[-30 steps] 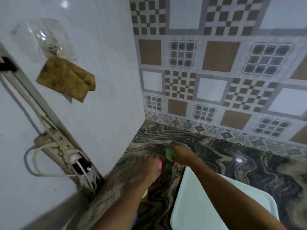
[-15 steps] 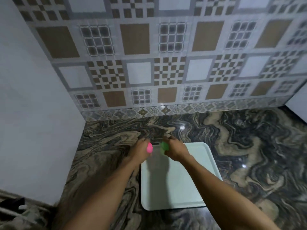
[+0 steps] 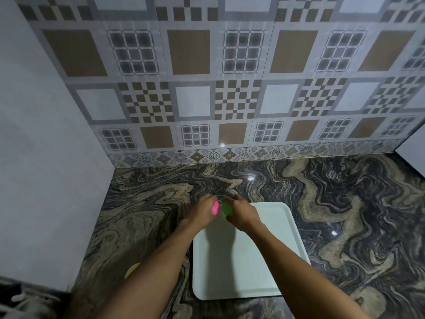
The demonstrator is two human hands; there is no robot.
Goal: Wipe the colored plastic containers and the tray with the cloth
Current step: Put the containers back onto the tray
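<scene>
pink container [image 3: 215, 207] held in curled grip of left hand [image 3: 202, 210] | green container [image 3: 226, 209] held likewise by right hand [image 3: 241, 212] | both held at far-left corner of tray [image 3: 253, 272] on bench [image 3: 149, 203]

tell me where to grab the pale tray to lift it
Take the tray by its raised rim along the right edge, coming in from the right. It lies flat on the marble counter, so only the rim offers a hold; the left hand with the pink container and the right hand with the green container crowd its far-left corner.
</scene>
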